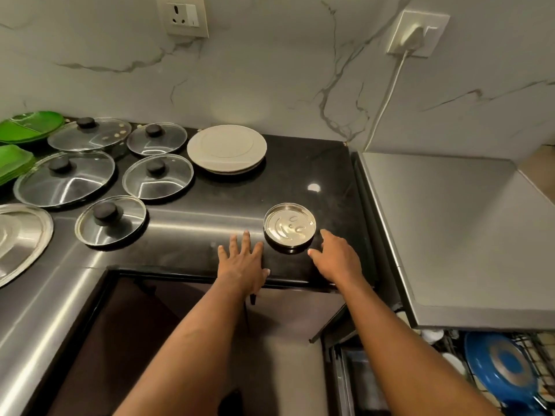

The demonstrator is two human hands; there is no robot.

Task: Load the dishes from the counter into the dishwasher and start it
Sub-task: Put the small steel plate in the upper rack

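A small round steel plate (pixel 289 227) sits on the black counter (pixel 300 175) near its front edge. My left hand (pixel 241 262) lies flat on the counter just left of the plate, fingers spread. My right hand (pixel 338 258) hovers at the plate's right side, fingers relaxed, holding nothing. A stack of white plates (pixel 226 148) stands at the back. Several glass lids with black knobs (pixel 157 175) lie to the left. At the lower right a blue plate (pixel 501 364) stands in the dishwasher rack (pixel 537 349).
Green plates (pixel 27 129) are stacked at the far left, with a large steel lid (pixel 18 238) below them. The dishwasher's grey top (pixel 450 229) fills the right. A white cable (pixel 387 97) hangs from a wall socket.
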